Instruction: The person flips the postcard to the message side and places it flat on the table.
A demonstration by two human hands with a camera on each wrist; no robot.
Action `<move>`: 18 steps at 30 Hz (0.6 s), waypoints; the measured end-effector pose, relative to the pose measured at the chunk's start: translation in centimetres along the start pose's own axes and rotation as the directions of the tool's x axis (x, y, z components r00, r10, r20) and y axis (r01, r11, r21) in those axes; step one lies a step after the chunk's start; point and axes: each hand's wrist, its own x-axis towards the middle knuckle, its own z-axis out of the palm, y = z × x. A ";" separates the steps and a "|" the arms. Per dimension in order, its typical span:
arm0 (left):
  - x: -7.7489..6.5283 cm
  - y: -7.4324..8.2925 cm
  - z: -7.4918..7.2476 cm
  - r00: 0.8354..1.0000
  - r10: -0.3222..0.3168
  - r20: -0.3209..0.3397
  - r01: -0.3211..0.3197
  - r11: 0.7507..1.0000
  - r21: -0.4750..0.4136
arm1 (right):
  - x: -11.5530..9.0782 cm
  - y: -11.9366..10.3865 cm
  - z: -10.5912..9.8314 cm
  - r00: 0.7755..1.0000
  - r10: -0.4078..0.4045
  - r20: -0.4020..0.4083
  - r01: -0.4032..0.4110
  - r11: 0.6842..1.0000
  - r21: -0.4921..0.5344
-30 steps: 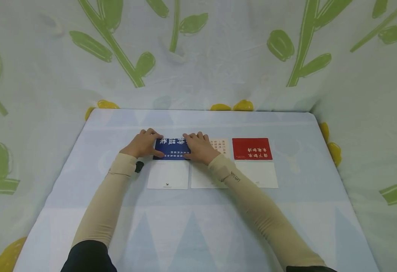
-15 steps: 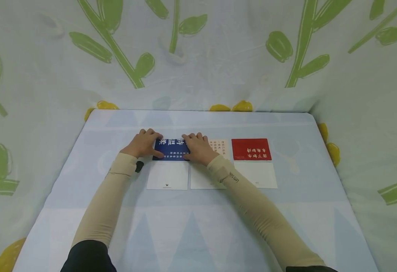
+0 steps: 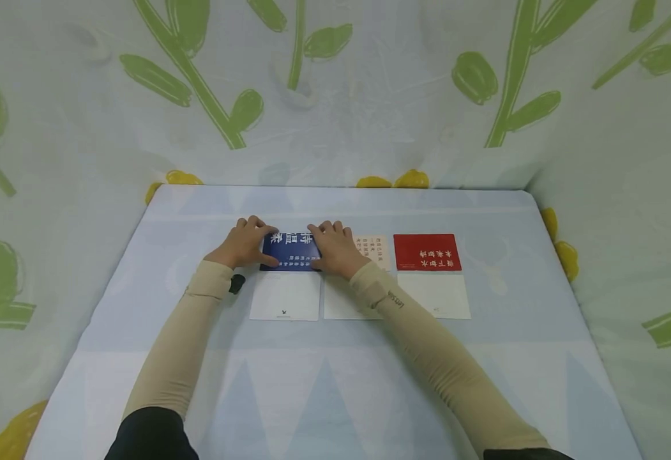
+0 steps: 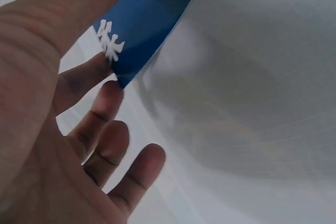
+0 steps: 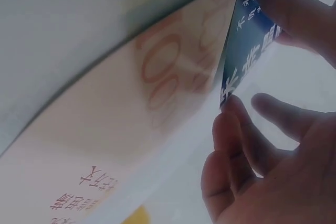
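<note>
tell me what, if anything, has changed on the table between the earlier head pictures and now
Nothing has visibly moved or been let go. The left hand and right hand still hold the left and right edges of the blue rectangular paper card; the cream rectangular card, red rectangular card and white paper rectangles lie where they were.

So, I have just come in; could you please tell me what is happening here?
A person holds the blue card by its two short sides, left hand and right hand. It is at the left end of the far row, beside the cream card, partly hidden by the right hand, and then the red card. Three white cards form the nearer row.
</note>
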 end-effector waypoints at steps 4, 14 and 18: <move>-0.2 -0.1 0.2 0.999 0.010 -0.032 -0.011 0.999 -0.034 | -0.2 0.0 -0.3 1.000 0.016 -0.008 -0.016 1.000 0.005; -1.1 -0.3 0.9 0.995 -0.001 -0.102 -0.004 0.999 -0.049 | -0.6 1.2 -0.9 0.996 0.071 -0.051 -0.062 0.985 0.159; -1.7 -0.1 1.0 0.991 -0.008 -0.134 0.003 0.999 -0.036 | -0.8 1.6 -1.0 0.992 0.115 -0.047 -0.092 0.935 0.343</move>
